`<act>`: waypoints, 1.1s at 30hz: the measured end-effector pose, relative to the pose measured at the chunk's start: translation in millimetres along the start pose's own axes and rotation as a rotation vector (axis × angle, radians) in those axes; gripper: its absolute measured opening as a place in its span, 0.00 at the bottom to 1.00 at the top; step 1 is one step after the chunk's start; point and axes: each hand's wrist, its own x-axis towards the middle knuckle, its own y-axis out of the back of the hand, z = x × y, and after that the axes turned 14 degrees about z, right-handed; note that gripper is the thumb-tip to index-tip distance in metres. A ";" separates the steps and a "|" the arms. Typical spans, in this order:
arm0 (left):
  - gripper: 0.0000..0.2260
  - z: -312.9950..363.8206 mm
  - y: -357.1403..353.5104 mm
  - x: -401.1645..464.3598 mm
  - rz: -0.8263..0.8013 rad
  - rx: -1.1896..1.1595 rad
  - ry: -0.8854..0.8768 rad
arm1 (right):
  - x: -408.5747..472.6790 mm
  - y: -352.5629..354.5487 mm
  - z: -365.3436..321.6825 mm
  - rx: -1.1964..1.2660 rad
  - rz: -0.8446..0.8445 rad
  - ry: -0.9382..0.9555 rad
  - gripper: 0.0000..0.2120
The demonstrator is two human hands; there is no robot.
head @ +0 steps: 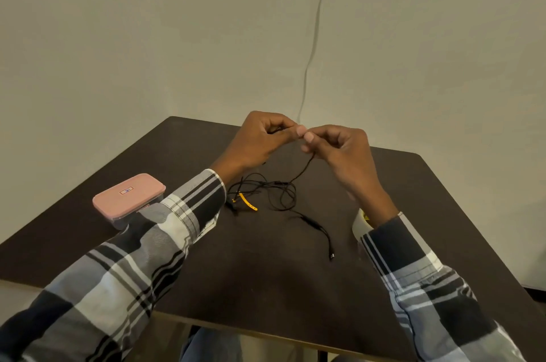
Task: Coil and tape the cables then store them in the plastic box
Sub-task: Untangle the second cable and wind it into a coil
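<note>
The thin black cable [277,190] lies in a loose tangle on the middle of the dark table [206,258], one strand rising from the heap to your hands and one plug end [331,257] trailing toward you. It looks light, limp and springy, so expect loops to flop open unless you pinch them where they cross. Your left hand [260,140] and right hand [339,149] are raised above the heap, fingertips together, both pinching the lifted strand. Take hold near an end and feed it through your fingers, not from the middle of the knot, which would likely tighten. A short yellow strap [248,203] lies among the strands. The tape roll [362,224] sits by your right wrist, partly hidden by the sleeve. The plastic box [128,199], pink lid on, stands at your left forearm.
</note>
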 end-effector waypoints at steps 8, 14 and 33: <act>0.10 -16.9 26.9 -7.2 0.088 0.014 0.132 | 15.1 29.8 0.6 0.052 0.279 -0.055 0.06; 0.09 -34.4 44.0 -14.6 0.116 0.017 0.234 | 27.3 51.0 8.2 0.150 0.489 -0.116 0.08; 0.17 -6.2 24.1 -20.0 0.004 -0.069 0.208 | -4.2 -9.3 27.4 -0.157 -0.102 -0.064 0.16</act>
